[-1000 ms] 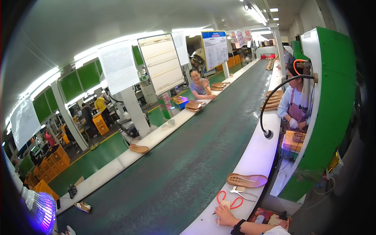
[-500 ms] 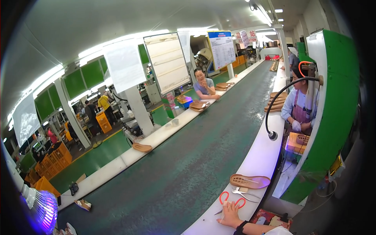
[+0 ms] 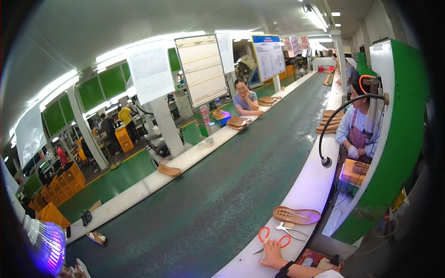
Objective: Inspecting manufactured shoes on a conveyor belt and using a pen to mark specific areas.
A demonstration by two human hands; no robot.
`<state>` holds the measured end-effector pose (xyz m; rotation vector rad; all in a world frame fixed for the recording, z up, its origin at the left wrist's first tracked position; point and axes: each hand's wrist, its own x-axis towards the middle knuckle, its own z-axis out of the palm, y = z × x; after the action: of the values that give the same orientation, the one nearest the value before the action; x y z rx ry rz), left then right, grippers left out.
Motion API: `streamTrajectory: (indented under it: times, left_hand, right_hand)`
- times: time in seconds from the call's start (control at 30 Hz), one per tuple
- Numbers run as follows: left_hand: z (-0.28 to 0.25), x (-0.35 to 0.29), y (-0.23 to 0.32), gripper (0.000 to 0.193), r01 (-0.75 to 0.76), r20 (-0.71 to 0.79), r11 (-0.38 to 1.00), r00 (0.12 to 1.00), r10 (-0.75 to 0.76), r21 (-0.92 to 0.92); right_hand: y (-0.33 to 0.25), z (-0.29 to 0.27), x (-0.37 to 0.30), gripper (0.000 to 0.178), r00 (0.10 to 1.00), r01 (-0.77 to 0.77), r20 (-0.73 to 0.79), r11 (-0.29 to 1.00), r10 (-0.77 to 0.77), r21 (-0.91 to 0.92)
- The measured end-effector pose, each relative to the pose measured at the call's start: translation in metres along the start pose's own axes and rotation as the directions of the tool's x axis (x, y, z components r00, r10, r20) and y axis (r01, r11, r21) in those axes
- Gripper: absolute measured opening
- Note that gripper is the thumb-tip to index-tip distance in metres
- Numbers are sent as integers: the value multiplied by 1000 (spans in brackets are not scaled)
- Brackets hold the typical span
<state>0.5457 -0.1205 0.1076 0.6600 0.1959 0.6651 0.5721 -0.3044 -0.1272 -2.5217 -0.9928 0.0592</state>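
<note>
My right hand [image 3: 272, 255] comes in from the lower right and lies on the white ledge [image 3: 245, 260]. Its fingers are closed over the middle of a pair of red-handled scissors [image 3: 283, 241]; the handle loops stick out beyond the fingers and the blade tip shows on the left. Just past the scissors lie metal pliers [image 3: 291, 230], with a small tan block [image 3: 288, 224] beside them. Farther along the ledge is a brown shoe sole [image 3: 296, 215] with a gridded hollow. My left hand is out of view.
A green conveyor belt [image 3: 208, 185] runs away between white ledges. A black gooseneck lamp [image 3: 326, 161] hangs over the right ledge, next to a green machine [image 3: 403, 120]. A purple-lit lamp [image 3: 48, 248] stands at lower left, near a shoe [image 3: 96, 237]. Co-workers sit at both sides.
The whole view has shifted slightly. My right hand stays on the scissors, and the tools and sole beside it keep their places.
</note>
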Motion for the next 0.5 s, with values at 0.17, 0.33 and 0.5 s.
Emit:
streamTrajectory:
  times: [0.17, 0.33, 0.5]
  left_hand:
    - [-148, -58, 25, 57, 103, -456, 915, 885, 95, 390]
    - [-265, -128, 59, 57, 421, -773, 684, 533, 345, 595]
    - [-349, -264, 81, 58, 904, -776, 204, 187, 602, 376]
  right_hand:
    - [-2, -9, -8, 79, 998, 42, -58, 996, -38, 77]
    - [11, -1, -7, 68, 994, 77, -94, 960, -54, 268]
    - [16, -27, 4, 63, 981, 15, -187, 944, 50, 331]
